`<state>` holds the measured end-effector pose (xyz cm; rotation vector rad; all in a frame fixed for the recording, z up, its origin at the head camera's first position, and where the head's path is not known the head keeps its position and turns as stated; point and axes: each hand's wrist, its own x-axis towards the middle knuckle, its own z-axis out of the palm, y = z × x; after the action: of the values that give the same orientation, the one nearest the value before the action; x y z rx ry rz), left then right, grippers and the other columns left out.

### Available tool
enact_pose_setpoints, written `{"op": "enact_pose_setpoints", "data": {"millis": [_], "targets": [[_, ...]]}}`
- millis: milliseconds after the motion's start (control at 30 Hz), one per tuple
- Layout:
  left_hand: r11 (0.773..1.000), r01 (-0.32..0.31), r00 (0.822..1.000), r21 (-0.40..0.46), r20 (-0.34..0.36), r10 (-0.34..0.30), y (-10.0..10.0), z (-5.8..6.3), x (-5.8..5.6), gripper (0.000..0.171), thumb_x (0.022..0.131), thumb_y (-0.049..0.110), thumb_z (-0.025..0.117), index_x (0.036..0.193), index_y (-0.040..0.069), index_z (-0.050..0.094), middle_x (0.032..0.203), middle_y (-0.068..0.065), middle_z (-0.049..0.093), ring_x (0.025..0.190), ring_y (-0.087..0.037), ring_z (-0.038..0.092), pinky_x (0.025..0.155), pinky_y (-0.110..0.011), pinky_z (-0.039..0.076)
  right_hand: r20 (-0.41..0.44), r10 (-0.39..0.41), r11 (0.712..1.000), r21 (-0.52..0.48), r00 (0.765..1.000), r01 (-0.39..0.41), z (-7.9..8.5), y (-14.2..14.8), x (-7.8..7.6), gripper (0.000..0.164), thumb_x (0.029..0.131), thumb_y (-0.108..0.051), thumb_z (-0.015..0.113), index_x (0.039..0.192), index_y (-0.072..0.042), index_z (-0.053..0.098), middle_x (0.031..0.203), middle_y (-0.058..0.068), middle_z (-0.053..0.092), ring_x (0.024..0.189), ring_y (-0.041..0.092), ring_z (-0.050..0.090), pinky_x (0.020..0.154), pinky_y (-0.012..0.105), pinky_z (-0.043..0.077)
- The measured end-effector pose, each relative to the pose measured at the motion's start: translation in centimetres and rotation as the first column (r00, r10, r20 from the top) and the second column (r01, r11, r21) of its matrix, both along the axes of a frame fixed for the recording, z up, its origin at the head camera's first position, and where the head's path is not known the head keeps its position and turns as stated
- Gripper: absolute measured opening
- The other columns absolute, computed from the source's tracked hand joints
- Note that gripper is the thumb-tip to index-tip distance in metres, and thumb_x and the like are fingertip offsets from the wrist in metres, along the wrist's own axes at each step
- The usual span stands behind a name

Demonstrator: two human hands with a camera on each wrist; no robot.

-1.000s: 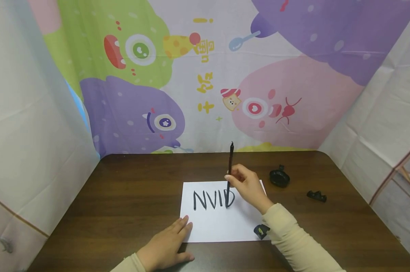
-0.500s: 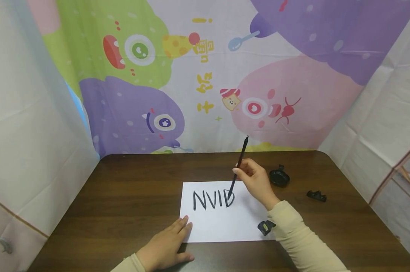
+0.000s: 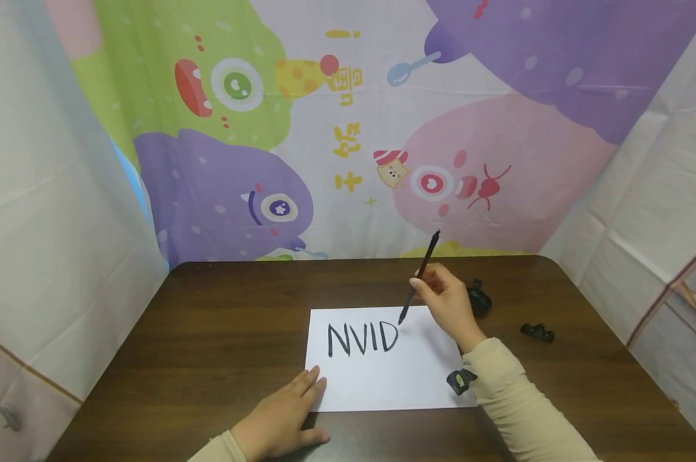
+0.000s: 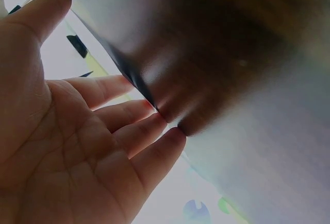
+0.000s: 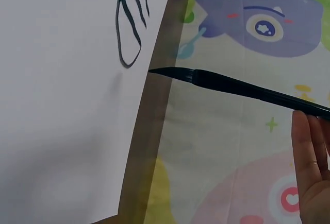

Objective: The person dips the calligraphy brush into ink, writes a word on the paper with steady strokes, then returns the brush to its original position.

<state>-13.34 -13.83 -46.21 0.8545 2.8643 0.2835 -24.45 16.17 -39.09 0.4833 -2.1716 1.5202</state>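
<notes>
My right hand (image 3: 448, 303) pinches a dark calligraphy brush (image 3: 429, 253) by its handle, tilted with the top leaning right. In the right wrist view the brush (image 5: 232, 86) shows pointed black bristles, apparently raised off the sheet. Its tip hangs just right of the black letters NVID (image 3: 362, 339), painted along the upper part of the white paper (image 3: 382, 385). My left hand (image 3: 284, 410) rests at the paper's lower left edge, fingers extended and the thumb on the table. From the left wrist view, the palm of that hand (image 4: 77, 136) and its fingertips against the surface are visible.
Behind my right hand sits a small black dish (image 3: 480, 300), partly covered by the hand. Further right lies a black notched brush rest (image 3: 537, 332). A black wrist-worn device (image 3: 460, 382) is on my right wrist. A cartoon-printed cloth (image 3: 348, 224) hangs behind the brown table (image 3: 226, 321).
My right hand has lifted the brush from the D and moved right and slightly away, tilting the handle rightward. The D is now uncovered. The left hand stays in place.
</notes>
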Motion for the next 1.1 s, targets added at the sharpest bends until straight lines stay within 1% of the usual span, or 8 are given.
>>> {"op": "enact_pose_setpoints", "data": {"millis": [100, 267, 333, 400, 567, 767, 967, 1100], "targets": [[1.000, -0.002, 1.000, -0.004, -0.001, 0.002, 0.0, -0.1, -0.1, 0.083, 0.076, 0.058, 0.061, 0.138, 0.006, 0.040, 0.147, -0.014, 0.031, 0.133, -0.033, 0.033, 0.101, -0.049, 0.036, -0.038, -0.005, 1.000, 0.025, 0.999, 0.006, -0.1, 0.3, -0.1, 0.014, 0.083, -0.002, 0.065, 0.094, 0.003, 0.059, 0.079, 0.017, 0.062, 0.064, 0.024, 0.064, 0.062, 0.039, 0.055], [1.000, -0.001, 1.000, -0.009, -0.003, 0.001, 0.0, -0.2, -0.1, 0.083, 0.076, 0.058, 0.061, 0.138, 0.007, 0.040, 0.147, -0.014, 0.031, 0.133, -0.033, 0.033, 0.101, -0.049, 0.036, -0.080, 0.015, 0.999, 0.051, 0.997, -0.011, -0.5, 0.7, -0.5, 0.015, 0.083, -0.001, 0.064, 0.094, 0.006, 0.057, 0.079, 0.020, 0.063, 0.067, 0.037, 0.064, 0.061, 0.030, 0.055], [1.000, -0.001, 1.000, -0.010, -0.005, 0.001, 0.0, -0.2, -0.1, 0.083, 0.076, 0.058, 0.061, 0.138, 0.007, 0.040, 0.147, -0.014, 0.032, 0.133, -0.033, 0.033, 0.101, -0.049, 0.036, -0.067, 0.006, 0.999, 0.052, 0.998, -0.002, -0.8, 0.7, -0.7, 0.015, 0.083, -0.001, 0.064, 0.094, 0.005, 0.057, 0.080, 0.019, 0.063, 0.069, 0.035, 0.064, 0.062, 0.026, 0.055], [1.000, 0.000, 1.000, -0.011, -0.008, 0.000, 0.0, -0.3, -0.1, 0.083, 0.076, 0.058, 0.061, 0.138, 0.007, 0.040, 0.147, -0.014, 0.032, 0.133, -0.033, 0.033, 0.101, -0.049, 0.037, -0.046, 0.000, 0.999, 0.038, 0.999, 0.002, -1.6, 0.9, -1.3, 0.014, 0.083, -0.003, 0.064, 0.094, 0.003, 0.058, 0.080, 0.019, 0.064, 0.070, 0.032, 0.064, 0.063, 0.023, 0.055], [1.000, -0.001, 1.000, -0.016, -0.015, 0.001, 0.0, -0.3, -0.1, 0.084, 0.076, 0.059, 0.061, 0.138, 0.007, 0.040, 0.147, -0.014, 0.032, 0.133, -0.032, 0.033, 0.100, -0.049, 0.037, -0.024, -0.015, 1.000, 0.021, 1.000, 0.015, -3.8, 1.3, -2.7, 0.015, 0.084, -0.011, 0.066, 0.094, -0.004, 0.059, 0.082, 0.015, 0.065, 0.071, 0.025, 0.065, 0.063, 0.022, 0.054], [1.000, -0.001, 1.000, -0.017, -0.010, 0.001, 0.0, -0.4, -0.2, 0.084, 0.076, 0.059, 0.061, 0.138, 0.007, 0.040, 0.147, -0.013, 0.032, 0.133, -0.032, 0.034, 0.100, -0.048, 0.038, -0.036, -0.007, 1.000, 0.024, 0.999, 0.008, -4.1, 1.2, -2.8, 0.017, 0.084, -0.013, 0.065, 0.095, -0.002, 0.059, 0.085, 0.014, 0.067, 0.072, 0.027, 0.066, 0.063, 0.022, 0.054], [1.000, -0.002, 1.000, -0.017, -0.006, 0.002, 0.0, -0.4, -0.2, 0.084, 0.076, 0.059, 0.061, 0.138, 0.008, 0.040, 0.147, -0.013, 0.032, 0.133, -0.031, 0.034, 0.099, -0.049, 0.039, -0.045, 0.001, 0.999, 0.036, 0.999, 0.000, -4.2, 1.0, -2.8, 0.017, 0.083, -0.009, 0.066, 0.097, 0.000, 0.059, 0.084, 0.016, 0.066, 0.071, 0.029, 0.065, 0.062, 0.022, 0.054], [1.000, -0.004, 1.000, -0.015, -0.003, 0.003, 0.0, -0.4, -0.2, 0.084, 0.076, 0.059, 0.061, 0.138, 0.008, 0.040, 0.147, -0.013, 0.032, 0.133, -0.031, 0.034, 0.099, -0.049, 0.038, -0.044, 0.005, 0.999, 0.048, 0.999, -0.003, -4.3, 1.0, -2.7, 0.018, 0.084, -0.010, 0.066, 0.097, 0.000, 0.059, 0.083, 0.013, 0.066, 0.071, 0.026, 0.065, 0.062, 0.022, 0.054]]}}
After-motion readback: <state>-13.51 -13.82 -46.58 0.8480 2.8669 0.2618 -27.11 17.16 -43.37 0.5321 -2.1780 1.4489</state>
